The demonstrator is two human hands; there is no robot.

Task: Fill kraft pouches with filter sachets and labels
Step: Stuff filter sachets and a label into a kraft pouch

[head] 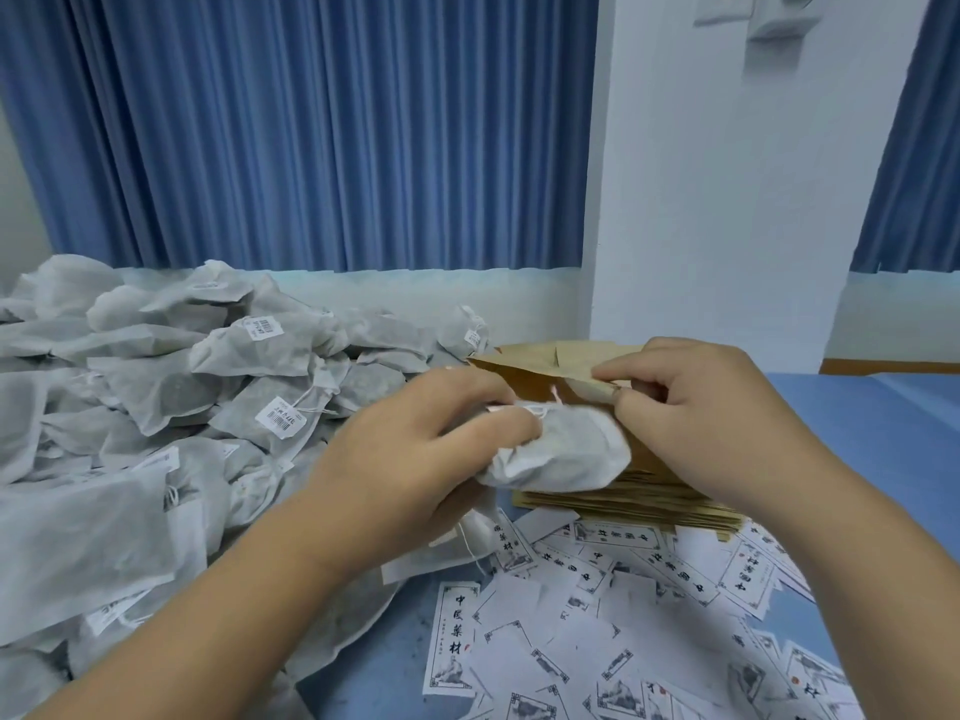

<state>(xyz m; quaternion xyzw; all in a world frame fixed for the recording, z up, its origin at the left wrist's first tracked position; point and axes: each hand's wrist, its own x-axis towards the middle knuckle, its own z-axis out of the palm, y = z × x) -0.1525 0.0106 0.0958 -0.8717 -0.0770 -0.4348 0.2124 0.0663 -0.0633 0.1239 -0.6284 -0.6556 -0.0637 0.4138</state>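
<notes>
My left hand (415, 449) grips a white filter sachet (561, 449) with a tied string at its top, its far end at the mouth of a kraft pouch (540, 368). My right hand (691, 413) pinches the pouch's upper edge between thumb and fingers, holding the mouth apart. The pouch lies on top of a stack of flat kraft pouches (639, 498). Printed white labels (597, 615) with black characters lie scattered on the blue table in front of the stack.
A big heap of white filter sachets (156, 407) with barcode tags fills the table's left side. A white pillar (727, 200) and blue curtains (311, 132) stand behind. Bare blue table (883, 433) shows at the right.
</notes>
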